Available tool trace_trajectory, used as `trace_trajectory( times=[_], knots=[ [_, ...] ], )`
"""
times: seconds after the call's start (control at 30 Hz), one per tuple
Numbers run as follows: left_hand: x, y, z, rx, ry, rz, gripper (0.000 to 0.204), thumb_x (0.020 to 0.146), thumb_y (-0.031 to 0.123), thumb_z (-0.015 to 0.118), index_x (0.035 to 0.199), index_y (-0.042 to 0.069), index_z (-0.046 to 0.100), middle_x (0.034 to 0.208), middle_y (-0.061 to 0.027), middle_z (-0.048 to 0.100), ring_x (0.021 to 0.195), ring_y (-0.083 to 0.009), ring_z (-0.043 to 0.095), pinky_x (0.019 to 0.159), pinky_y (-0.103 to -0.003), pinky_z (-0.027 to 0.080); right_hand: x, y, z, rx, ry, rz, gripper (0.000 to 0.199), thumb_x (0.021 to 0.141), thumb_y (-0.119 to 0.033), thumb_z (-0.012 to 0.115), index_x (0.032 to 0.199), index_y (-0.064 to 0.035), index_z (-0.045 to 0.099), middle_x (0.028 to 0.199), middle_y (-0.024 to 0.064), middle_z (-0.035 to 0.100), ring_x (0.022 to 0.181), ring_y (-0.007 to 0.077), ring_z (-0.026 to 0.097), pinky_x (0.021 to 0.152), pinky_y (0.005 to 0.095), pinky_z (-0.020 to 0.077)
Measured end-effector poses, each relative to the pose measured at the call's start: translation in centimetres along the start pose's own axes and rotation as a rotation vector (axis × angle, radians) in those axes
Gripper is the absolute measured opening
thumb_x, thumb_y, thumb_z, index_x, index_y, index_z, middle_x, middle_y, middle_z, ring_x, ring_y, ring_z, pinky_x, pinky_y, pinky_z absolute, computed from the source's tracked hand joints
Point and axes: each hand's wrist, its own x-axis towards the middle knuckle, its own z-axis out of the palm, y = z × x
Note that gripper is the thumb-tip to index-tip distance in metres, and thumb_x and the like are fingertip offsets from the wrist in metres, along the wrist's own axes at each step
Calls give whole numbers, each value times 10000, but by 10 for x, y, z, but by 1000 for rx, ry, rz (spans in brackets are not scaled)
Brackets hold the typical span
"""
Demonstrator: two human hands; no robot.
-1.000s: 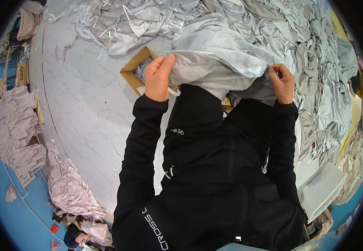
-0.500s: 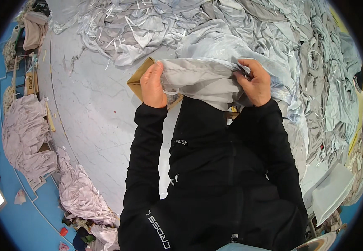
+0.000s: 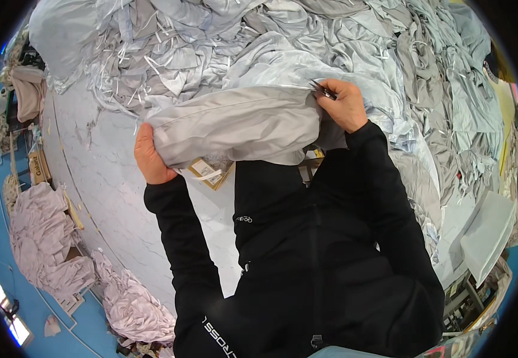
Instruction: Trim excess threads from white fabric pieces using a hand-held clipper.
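Left hand [image 3: 153, 156]: fingers closed on the left end of a grey cloth [image 3: 241, 124], thumb and fingers gripping its edge. Right hand [image 3: 343, 105]: closed around small dark snips [image 3: 328, 93], blades pointing up and to the left, at the cloth's upper right corner. Cannot tell whether the right hand also pinches the fabric there.

Cloth position: stretched between the two hands in front of the lap, a seam running along its upper part, surface creased, lower edge hanging loose over the dark trousers [image 3: 271, 197].

Cardboard box [image 3: 199, 165]: just below the cloth and partly covered by it, near the left hand; a white strip lies across it.

Worktop [image 3: 113, 179]: pale, marbled, bare to the left of the hands. Beyond the cloth, a broad heap of grey and bluish fabric [image 3: 181, 65] with white ties, continuing down the right side. Far left, over the blue floor [image 3: 95, 316]: pinkish fabric bundle [image 3: 41, 238]. Right side: pale flat sheet [image 3: 490, 230], tilted.
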Motion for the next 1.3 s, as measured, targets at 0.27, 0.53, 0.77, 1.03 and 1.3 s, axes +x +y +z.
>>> trace_trajectory(
  times=[0.27,0.53,0.77,1.03,1.3],
  knots=[
    [5,12,-33,166,76,122,288,1030,232,531,1110,-27,628,1065,-119,682,925,-214,667,831,-353,557,5,-4,-11,460,-165,58,143,888,-121,680,891,22,684,697,-36,605,662,38,483,600,246,403],
    [13,2,-57,323,104,211,265,1036,222,551,1007,-10,675,927,-64,692,793,-132,631,709,-275,520,-1,-4,-25,554,-222,70,167,913,-134,685,956,27,670,744,-50,609,696,27,481,619,231,403],
    [42,-60,-64,1552,151,658,139,930,163,659,976,34,682,904,-68,671,742,-198,617,681,-324,502,-1,17,-2,354,-211,60,159,890,-121,698,910,32,661,723,-26,601,701,35,480,621,244,414],
    [-30,-80,87,1058,-245,672,241,743,22,786,970,15,706,977,-95,635,853,-278,625,728,-372,512,-8,6,4,366,-205,62,157,885,-112,694,873,36,645,709,-13,592,694,53,475,621,257,402],
    [-28,-100,93,1174,-211,881,213,705,-27,779,897,1,689,912,-94,622,816,-292,620,697,-369,506,-8,9,-1,384,-276,152,101,905,-78,685,922,13,644,758,-70,555,717,18,436,640,203,361]
  ],
)
